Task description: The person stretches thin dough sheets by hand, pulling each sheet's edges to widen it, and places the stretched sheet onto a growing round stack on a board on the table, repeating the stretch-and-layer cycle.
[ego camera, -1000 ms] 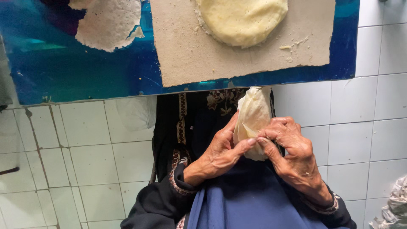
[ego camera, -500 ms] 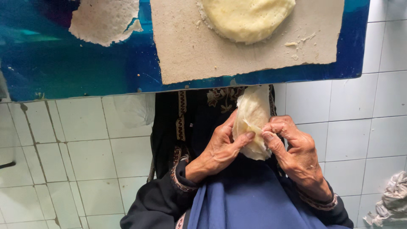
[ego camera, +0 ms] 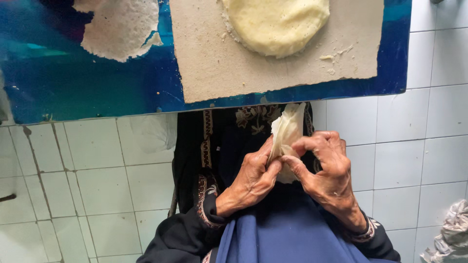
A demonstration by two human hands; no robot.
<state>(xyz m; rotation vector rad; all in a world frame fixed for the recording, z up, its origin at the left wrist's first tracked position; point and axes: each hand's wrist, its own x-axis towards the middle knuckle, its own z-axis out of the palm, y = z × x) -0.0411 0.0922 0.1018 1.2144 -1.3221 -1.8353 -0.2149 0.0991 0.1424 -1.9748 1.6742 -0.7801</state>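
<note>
white floor tiles are showing below the blue bench (ego camera: 73,92); both hands, left (ego camera: 253,178) and right (ego camera: 326,170), are still pinching the thin pale wrapper (ego camera: 286,134), now creasing narrower over the lap.

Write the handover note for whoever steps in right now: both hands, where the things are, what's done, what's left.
Left hand: pinching the pale thin folded sheet at its lower edge.
Right hand: pinching the same sheet from the other side, over the lap.
Round yellow dough disc lies on the grey board, on the blue table. A torn white sheet lies to the left.
Done: disc laid on the board.
Left: sheet not yet laid down.
</note>
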